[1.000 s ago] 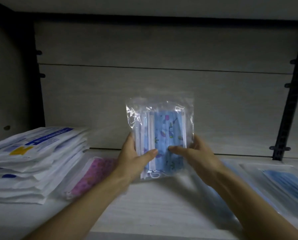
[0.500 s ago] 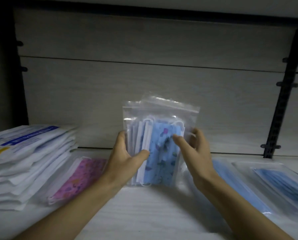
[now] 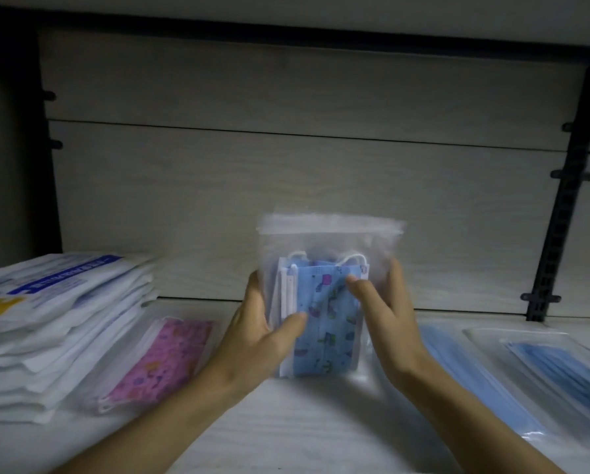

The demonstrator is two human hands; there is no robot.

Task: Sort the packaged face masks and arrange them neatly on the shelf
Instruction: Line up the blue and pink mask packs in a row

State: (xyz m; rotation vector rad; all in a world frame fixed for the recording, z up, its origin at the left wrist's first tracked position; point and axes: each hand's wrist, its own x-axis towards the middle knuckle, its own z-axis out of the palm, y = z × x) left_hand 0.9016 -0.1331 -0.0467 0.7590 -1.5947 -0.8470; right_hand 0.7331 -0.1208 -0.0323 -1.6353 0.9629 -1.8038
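We hold a clear bag (image 3: 327, 302) of blue printed masks upright on the shelf (image 3: 307, 422), left hand (image 3: 262, 333) and right hand (image 3: 386, 313) gripping its sides with curled fingers; it looks light, floppy and slippery, best held by both edges.

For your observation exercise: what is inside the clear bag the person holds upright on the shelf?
The clear bag holds a blue patterned face mask in front, with white-edged masks stacked behind it. How many lie behind cannot be seen; the front mask covers them.
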